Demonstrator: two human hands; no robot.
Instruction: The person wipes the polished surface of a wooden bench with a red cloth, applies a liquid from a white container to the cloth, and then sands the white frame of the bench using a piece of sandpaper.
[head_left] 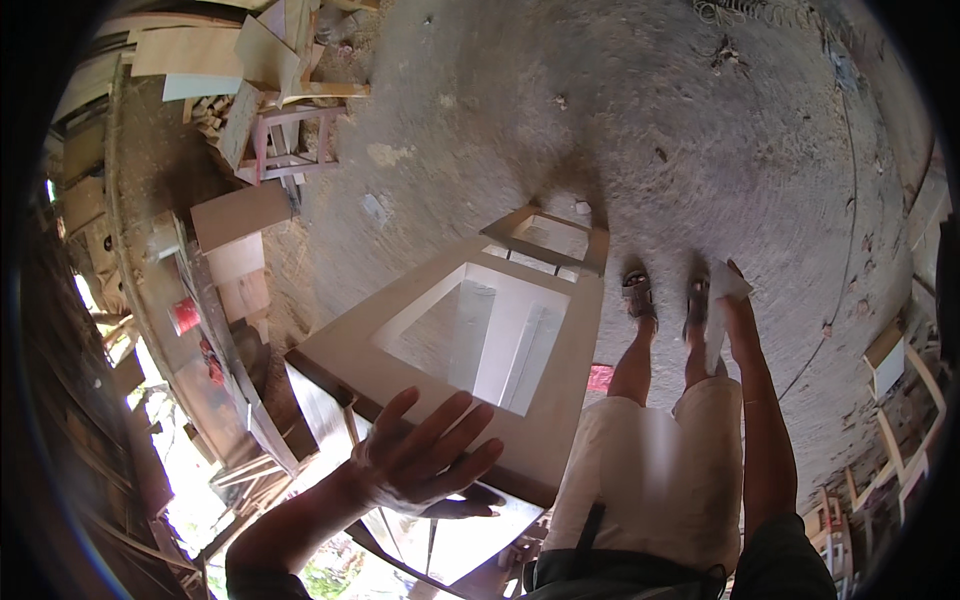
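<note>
down below, the left hand [425, 460] lies flat with fingers [455, 420] spread on the near edge of a wooden frame [560, 400], a pale board panel with a rectangular opening cut through its middle. nothing is gripped; the palm simply rests on the top face, with the thumb hooked over the near edge towards the lower corner. through the opening [490, 340] pale inner boards show, standing on edge. a smaller wooden frame [545, 238] sits just beyond the far corner of the big one, on the concrete floor [650, 120].

the right hand [728, 290] hangs at the person's side, well apart from the frame, and is closed round a folded piece of white sheet, probably sandpaper [718, 320], that hangs down below the fingers. between the two arms the person's pale shorts [660, 470] and sandalled feet [665, 300] stand on the floor just beside the frame's right edge.

off along the left rim runs a cluttered workbench [160, 300] with a red cup [185, 316] on it, flat board offcuts [240, 215] near it, and a pinkish wooden stool frame [290, 145] with loose planks [230, 50] stacked at the far left corner of the floor.
</note>
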